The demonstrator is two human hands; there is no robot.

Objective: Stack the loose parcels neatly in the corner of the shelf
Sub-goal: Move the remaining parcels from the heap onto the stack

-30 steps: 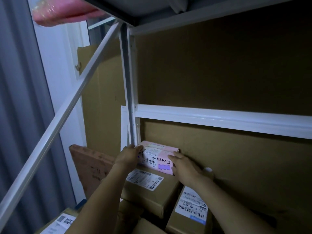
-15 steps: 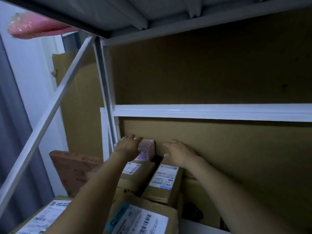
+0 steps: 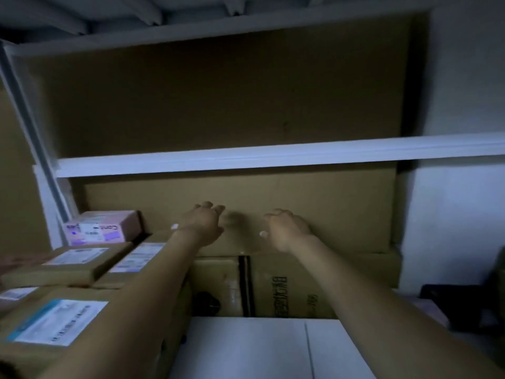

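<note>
Nearest, at left, a labelled parcel [image 3: 57, 321] lies in front of two flat brown parcels [image 3: 76, 258]. Behind them, the pink box [image 3: 101, 228] sits in the rear left corner. My left hand [image 3: 203, 222] and right hand [image 3: 287, 228], fingers loosely curled, grasp nothing above the large carton [image 3: 287, 285].

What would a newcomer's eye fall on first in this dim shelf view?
Two bare arms reach up the middle, with the left hand and right hand side by side in front of a big brown carton at the back of the shelf. At far left, a pink box sits in the corner, above labelled brown parcels.
</note>
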